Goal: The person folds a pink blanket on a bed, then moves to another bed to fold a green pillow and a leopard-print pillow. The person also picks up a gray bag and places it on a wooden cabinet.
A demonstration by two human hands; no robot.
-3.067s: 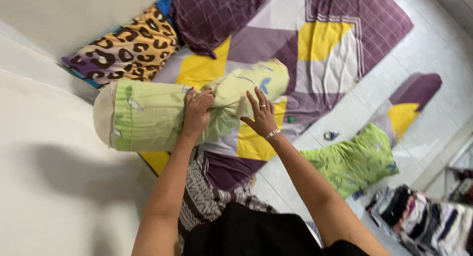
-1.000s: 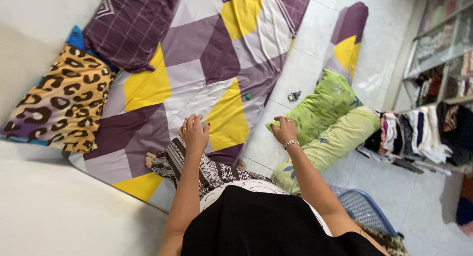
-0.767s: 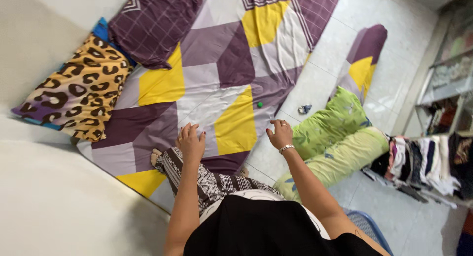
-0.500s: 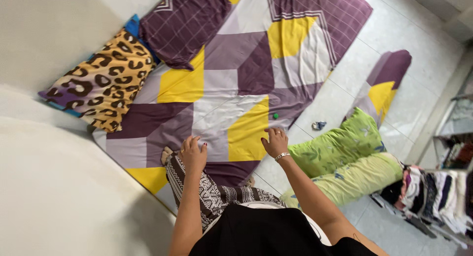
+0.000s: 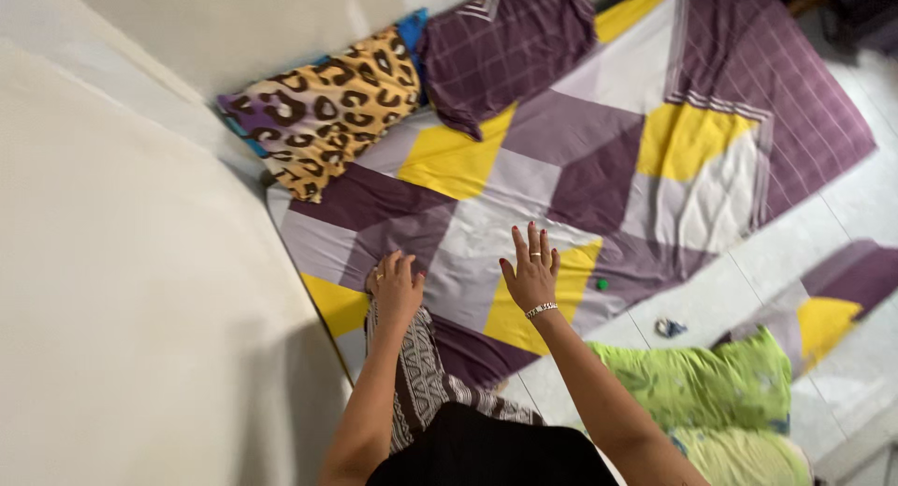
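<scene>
My left hand [image 5: 396, 286] hangs over my patterned trouser knee [image 5: 418, 366] at the near edge of a floor mattress with a purple, yellow and grey sheet [image 5: 580, 168]. Its fingers are loosely apart and hold nothing. My right hand [image 5: 531, 273] is held out flat above the sheet with fingers spread, empty, a bracelet on the wrist. A small green object [image 5: 602, 284] lies on the sheet just right of that hand.
A leopard-print pillow [image 5: 323, 112] and a purple checked pillow [image 5: 505, 46] lie at the mattress head by the white wall [image 5: 140, 308]. Green pillows [image 5: 711, 383] and a purple-yellow bolster [image 5: 832, 299] lie on the tiled floor at right, near a small blue scrap [image 5: 670, 328].
The light green bolster I held 3 s ago now lies on the floor at right. The view has swung back left over the mattress, and both empty hands have moved forward over the sheet.
</scene>
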